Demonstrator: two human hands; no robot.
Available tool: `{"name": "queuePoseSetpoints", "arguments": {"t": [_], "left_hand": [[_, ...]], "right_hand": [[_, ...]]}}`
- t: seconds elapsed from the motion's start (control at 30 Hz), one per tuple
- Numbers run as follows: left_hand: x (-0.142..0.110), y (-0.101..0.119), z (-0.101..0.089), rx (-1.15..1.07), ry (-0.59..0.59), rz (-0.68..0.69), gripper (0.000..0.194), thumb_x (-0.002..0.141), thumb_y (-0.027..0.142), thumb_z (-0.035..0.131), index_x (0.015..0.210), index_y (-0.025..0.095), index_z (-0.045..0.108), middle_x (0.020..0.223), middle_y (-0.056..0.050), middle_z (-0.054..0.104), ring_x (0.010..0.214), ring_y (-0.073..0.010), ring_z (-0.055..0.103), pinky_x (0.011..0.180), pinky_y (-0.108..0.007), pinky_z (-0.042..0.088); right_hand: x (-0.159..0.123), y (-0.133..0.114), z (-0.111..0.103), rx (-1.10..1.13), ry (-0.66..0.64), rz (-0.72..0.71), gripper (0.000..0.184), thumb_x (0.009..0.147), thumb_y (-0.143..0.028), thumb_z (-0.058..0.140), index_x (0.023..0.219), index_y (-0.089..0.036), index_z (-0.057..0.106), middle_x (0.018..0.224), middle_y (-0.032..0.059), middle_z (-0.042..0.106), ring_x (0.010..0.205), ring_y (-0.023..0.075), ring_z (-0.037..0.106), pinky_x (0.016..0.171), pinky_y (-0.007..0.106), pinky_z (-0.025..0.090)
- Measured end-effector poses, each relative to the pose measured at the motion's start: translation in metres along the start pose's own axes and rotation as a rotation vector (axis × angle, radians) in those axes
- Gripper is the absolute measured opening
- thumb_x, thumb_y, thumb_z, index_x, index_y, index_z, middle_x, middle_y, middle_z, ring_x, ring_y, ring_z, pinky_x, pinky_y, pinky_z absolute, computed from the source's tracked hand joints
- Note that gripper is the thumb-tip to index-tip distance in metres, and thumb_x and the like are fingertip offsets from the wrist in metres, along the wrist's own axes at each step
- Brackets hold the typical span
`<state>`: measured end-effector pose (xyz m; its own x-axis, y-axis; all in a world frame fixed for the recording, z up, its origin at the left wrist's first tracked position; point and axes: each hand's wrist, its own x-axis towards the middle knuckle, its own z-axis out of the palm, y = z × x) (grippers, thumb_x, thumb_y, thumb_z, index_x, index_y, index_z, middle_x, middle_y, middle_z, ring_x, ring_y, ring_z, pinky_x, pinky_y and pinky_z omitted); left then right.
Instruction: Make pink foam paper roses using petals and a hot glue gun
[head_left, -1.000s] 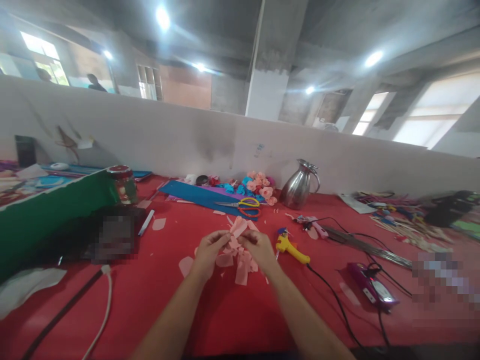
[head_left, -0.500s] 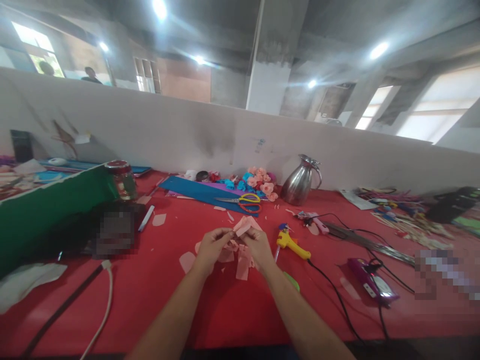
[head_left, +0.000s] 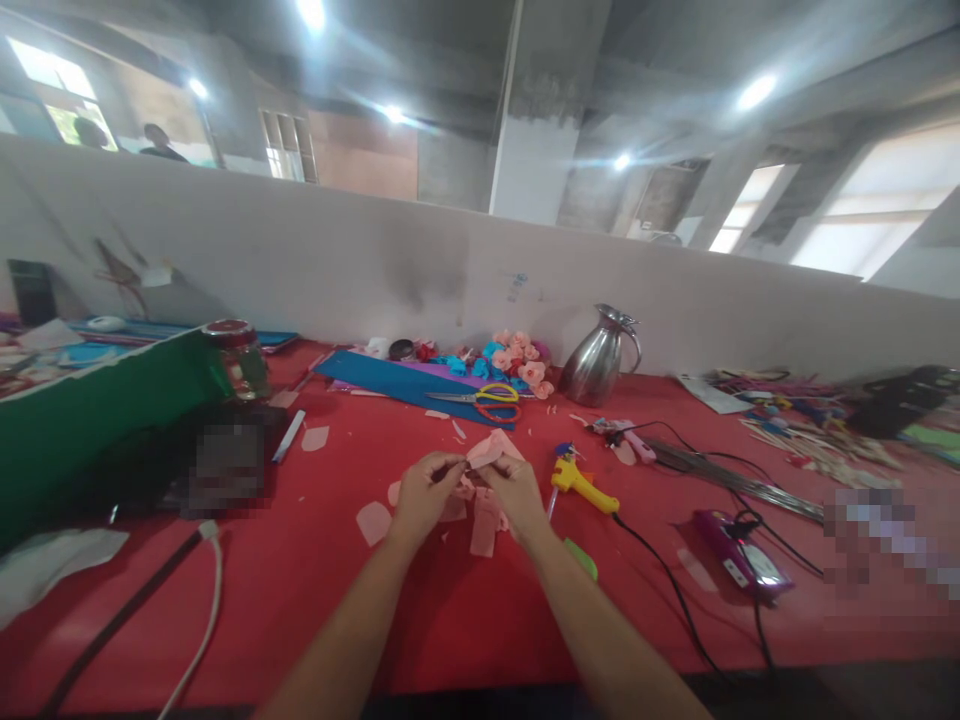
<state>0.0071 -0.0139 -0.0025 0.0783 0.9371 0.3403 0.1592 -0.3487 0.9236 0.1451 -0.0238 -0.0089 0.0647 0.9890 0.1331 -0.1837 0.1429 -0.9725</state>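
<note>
Over the middle of the red table, my left hand [head_left: 426, 492] and my right hand [head_left: 517, 492] are close together, fingertips pinched. A piece of pink crepe paper [head_left: 487, 452] shows at the fingers of my right hand. My left fingers are closed at the paper's left side; a small dark bit shows between the hands, too small to name. Cut pink paper pieces [head_left: 484, 530] lie below and between the hands, and a rounded pink petal piece [head_left: 373, 522] rests left of my left wrist. A yellow glue gun [head_left: 585, 487] lies just right of my right hand.
Scissors [head_left: 487, 400] lie on blue paper [head_left: 375, 375], beside pink paper flowers [head_left: 521, 355]. A steel jug [head_left: 596, 360] stands behind. A purple power box [head_left: 742, 555] with cords is at right; a lidded glass jar [head_left: 244, 365] and green panel [head_left: 112, 420] are at left.
The pink paper at my right fingers has shifted its angle and looks broader and flatter. Both hands stay in nearly the same place; the whole view has moved slightly.
</note>
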Motion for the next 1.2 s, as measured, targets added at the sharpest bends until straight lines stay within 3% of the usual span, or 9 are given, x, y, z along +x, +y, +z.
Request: {"name": "queuePoseSetpoints", "arguments": {"t": [0.2,0.6,0.73,0.87,0.97,1.2], "left_hand": [[-0.001,-0.002,-0.001,0.125,0.056,0.123,0.015,0.076,0.026,0.055,0.077,0.019,0.068,0.076,-0.002,0.067,0.072,-0.0148,0.061,0.065,-0.024,0.047],[-0.008,0.001,0.0,0.344,0.052,0.291,0.015,0.081,0.022,0.05,0.083,0.021,0.066,0.077,-0.002,0.064,0.068,-0.0124,0.057,0.062,-0.022,0.044],[-0.007,0.001,0.0,0.335,0.065,0.283,0.015,0.081,0.022,0.051,0.084,0.02,0.066,0.078,-0.002,0.064,0.068,-0.0125,0.057,0.062,-0.023,0.044],[-0.006,-0.001,0.0,0.29,0.109,0.258,0.016,0.081,0.026,0.051,0.083,0.02,0.066,0.08,-0.003,0.066,0.068,-0.013,0.058,0.061,-0.023,0.045],[-0.005,-0.002,0.001,0.269,0.129,0.251,0.017,0.08,0.029,0.052,0.083,0.021,0.067,0.08,-0.003,0.066,0.067,-0.0134,0.059,0.061,-0.023,0.046],[-0.004,-0.003,0.0,0.282,0.133,0.246,0.018,0.08,0.029,0.051,0.082,0.02,0.067,0.08,-0.004,0.066,0.068,-0.014,0.059,0.062,-0.024,0.046]], "right_hand": [[-0.004,-0.007,0.002,-0.01,0.023,0.008,0.018,0.065,-0.034,0.067,0.072,-0.018,0.072,0.065,0.0009,0.068,0.065,0.0183,0.062,0.065,0.03,0.048],[-0.006,-0.003,0.004,-0.02,0.082,0.023,0.019,0.063,-0.033,0.069,0.069,-0.015,0.07,0.062,0.0018,0.066,0.061,0.0168,0.06,0.06,0.028,0.045],[-0.009,-0.005,0.008,0.07,0.075,0.048,0.016,0.061,-0.029,0.071,0.069,-0.016,0.069,0.064,0.0015,0.066,0.063,0.0157,0.059,0.062,0.027,0.044],[-0.011,-0.013,0.006,0.364,0.057,0.141,0.008,0.056,-0.018,0.066,0.065,-0.017,0.064,0.068,0.0,0.066,0.066,0.0139,0.06,0.062,0.024,0.043],[-0.011,-0.015,0.002,0.505,0.064,0.21,0.01,0.058,-0.021,0.061,0.067,-0.018,0.062,0.069,0.0005,0.066,0.064,0.0134,0.059,0.057,0.023,0.042],[-0.011,-0.017,-0.001,0.491,0.048,0.189,0.009,0.061,-0.022,0.06,0.067,-0.016,0.063,0.067,0.0015,0.064,0.062,0.0118,0.056,0.057,0.022,0.04]]}}
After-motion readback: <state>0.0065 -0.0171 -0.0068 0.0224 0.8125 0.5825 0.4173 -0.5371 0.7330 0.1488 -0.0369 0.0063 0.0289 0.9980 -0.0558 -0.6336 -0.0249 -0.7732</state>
